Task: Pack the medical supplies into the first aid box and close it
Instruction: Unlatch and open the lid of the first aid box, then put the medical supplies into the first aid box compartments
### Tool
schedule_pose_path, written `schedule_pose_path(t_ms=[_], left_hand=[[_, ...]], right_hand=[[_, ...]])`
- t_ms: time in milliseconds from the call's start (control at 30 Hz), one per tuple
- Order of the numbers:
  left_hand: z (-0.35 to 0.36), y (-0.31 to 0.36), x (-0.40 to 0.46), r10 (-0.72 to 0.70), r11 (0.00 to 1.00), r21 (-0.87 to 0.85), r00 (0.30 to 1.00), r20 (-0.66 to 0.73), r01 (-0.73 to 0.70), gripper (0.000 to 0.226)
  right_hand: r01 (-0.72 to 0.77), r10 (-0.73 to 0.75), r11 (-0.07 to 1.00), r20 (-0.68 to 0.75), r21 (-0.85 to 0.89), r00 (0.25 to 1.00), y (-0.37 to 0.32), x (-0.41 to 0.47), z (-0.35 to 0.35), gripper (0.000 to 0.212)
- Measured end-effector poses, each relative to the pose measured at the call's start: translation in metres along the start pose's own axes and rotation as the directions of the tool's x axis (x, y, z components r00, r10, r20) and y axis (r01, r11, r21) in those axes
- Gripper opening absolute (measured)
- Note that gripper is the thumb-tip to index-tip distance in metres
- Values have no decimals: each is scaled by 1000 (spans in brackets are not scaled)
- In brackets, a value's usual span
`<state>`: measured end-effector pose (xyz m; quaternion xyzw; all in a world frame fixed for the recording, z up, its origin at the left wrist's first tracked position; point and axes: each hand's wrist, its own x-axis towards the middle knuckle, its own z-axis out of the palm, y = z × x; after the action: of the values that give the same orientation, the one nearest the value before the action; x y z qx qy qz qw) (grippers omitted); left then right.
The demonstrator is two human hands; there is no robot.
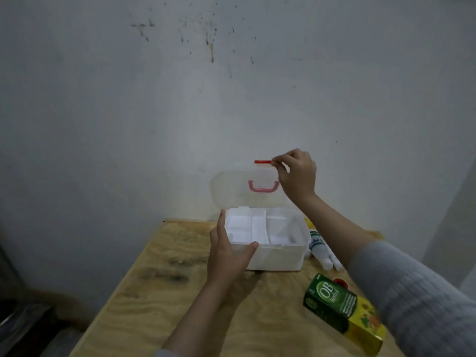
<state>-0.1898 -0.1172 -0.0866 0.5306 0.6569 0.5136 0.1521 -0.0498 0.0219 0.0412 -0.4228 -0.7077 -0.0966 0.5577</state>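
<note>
one open box (pixel 278 256), two tubes (pixel 320 249)

A stained white wall (pixel 180 86) rises behind the plywood table (pixel 159 292).

The right forearm (pixel 342 228) covers most of the white tubes (pixel 322 251) lying beside the first aid box (pixel 278 256), so their count and printed labels cannot be made out, and a yellow item (pixel 309 224) behind them shows only as a sliver. The left hand (pixel 229 251) hides the box's near left corner, and the white contents inside wash out into pale shapes that cannot be told apart. The tabletop (pixel 180 292) is cut off at the bottom edge, and the small print on the green and yellow carton (pixel 340 310) is too blurred to read.
</note>
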Motion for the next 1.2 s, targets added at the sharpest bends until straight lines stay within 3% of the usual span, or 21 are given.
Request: schedule_pose_path(t_ms=[267,567,700,833,1000,1200], left_hand=[[1,-2,0,-22,1000,-10,1000,21,22,99],[5,-7,3,-70,998,5,997,35,70,100],[8,-9,4,-87,996,0,996,31,87,101],[11,-10,4,-94,996,5,995,12,94,100],[13,-11,4,-85,996,27,996,3,85,99],[14,-13,2,-25,999,31,1000,12,25,99]], right_hand=[[-181,193,980,211,-77,958,17,1,21,22],[-256,234,966,319,29,919,37,-32,-51,18],[-302,329,944,474,-135,817,58,-63,-87,14],[-323,451,892,593,-315,667,79,-103,-101,14],[-328,512,859,613,-394,602,87,-142,-92,28],[-396,551,834,537,-384,639,84,-151,-80,20]])
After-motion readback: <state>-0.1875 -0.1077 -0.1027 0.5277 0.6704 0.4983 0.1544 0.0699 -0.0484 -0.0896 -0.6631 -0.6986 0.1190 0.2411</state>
